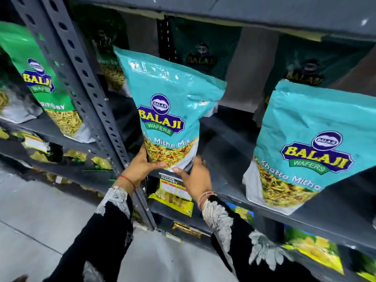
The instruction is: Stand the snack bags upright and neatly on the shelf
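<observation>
A teal snack bag (168, 102) stands nearly upright at the front left of the dark grey shelf (230, 147), its top leaning slightly left. My left hand (146, 161) grips its lower left corner and my right hand (195, 176) holds its lower right corner from below. A second teal bag (317, 143) stands at the shelf's front right, apart from the first. Further teal bags (203, 55) stand in shadow at the back of the shelf.
A perforated grey upright post (87, 82) runs just left of the held bag. Green snack bags (40, 78) fill the bay to the left. Yellow packets (173, 198) and price tags sit on the shelves below. Grey floor lies at lower left.
</observation>
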